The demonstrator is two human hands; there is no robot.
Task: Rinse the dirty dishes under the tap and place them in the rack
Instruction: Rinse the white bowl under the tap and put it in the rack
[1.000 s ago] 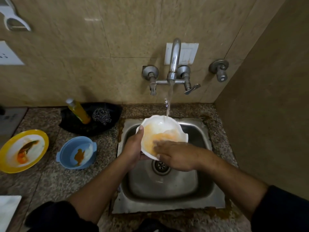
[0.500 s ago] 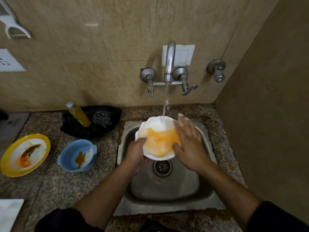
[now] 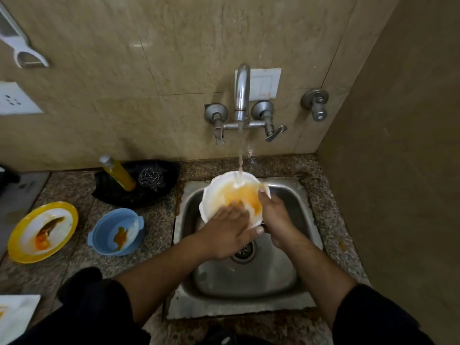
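A white bowl [image 3: 222, 191] smeared with orange sauce is held tilted over the steel sink [image 3: 249, 282], under the running tap [image 3: 242, 95]. Water falls onto its upper inside. My left hand [image 3: 227, 232] lies with its fingers spread across the bowl's inside and its thumb at the lower rim. My right hand [image 3: 277, 216] grips the bowl's right rim. On the counter to the left stand a blue bowl [image 3: 104, 235] with an orange stain and a yellow-rimmed plate [image 3: 22, 241] with sauce residue.
A black tray [image 3: 149, 197] behind the blue bowl holds a yellow soap bottle [image 3: 119, 174] and a steel scrubber [image 3: 151, 179]. A white plate [image 3: 15, 317] shows at the bottom left corner. A wall closes off the right side of the sink.
The hands swapped roles: my right hand went from rubbing inside the bowl to gripping its right rim, and my left hand moved from the left rim onto the bowl's inside.
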